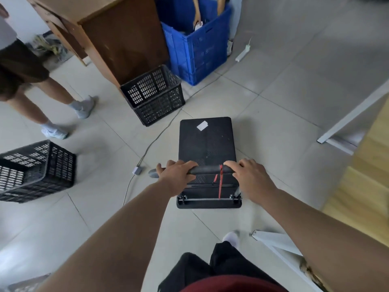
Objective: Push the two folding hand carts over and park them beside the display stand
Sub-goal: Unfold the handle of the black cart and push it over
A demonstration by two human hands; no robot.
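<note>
With both hands wrapped on the handle bar (208, 170), steering stays even: left hand (176, 175) grips its left end, right hand (250, 178) its right end, fingers curled shut. Hand cart (207, 142) sits mid-floor, deck bare, nose toward black crate (153, 95) and blue bin (197, 49). Floor cable (155, 140) runs just beside its left edge, probable snag. Second cart not visible.

Single head-worn wide-angle view, steeply downward and forward, close over the floor (273, 85).
</note>
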